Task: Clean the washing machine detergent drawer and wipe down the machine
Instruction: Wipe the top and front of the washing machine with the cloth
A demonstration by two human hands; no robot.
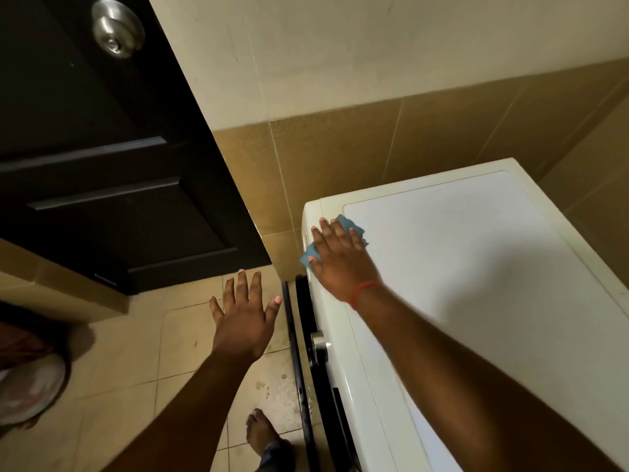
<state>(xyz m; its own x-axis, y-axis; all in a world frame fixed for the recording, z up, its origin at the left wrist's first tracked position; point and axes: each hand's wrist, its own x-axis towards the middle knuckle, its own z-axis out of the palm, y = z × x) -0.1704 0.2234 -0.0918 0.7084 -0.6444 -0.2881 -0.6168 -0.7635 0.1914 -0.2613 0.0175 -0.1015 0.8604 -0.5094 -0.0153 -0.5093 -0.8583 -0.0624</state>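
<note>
The person stands at the front left corner of the washing machine (476, 267), looking down along its white top panel. The right hand (335, 257) lies flat on a blue cloth (354, 229), its fingers straight and close together, pressing the cloth onto the top right at that near left corner, where the lid meets the front edge. The cloth shows past the fingertips and again under the heel of the palm, so the hand covers most of it. From this hand almost the whole unwiped top stretches away to the right and toward the tiled wall (340, 148); the long axis of the panel runs from the hand's corner diagonally toward the far right, roughly in line with the forearm. A sweep along that line would likely be the natural next stroke. The left hand (243, 315) hangs in the air over the floor tiles (136, 352), fingers spread and holding nothing, well apart from the machine and clearly the farther hand from the work. The detergent drawer cannot be made out; only the machine's dark front edge and a metal knob (320, 344) show below the top.
</note>
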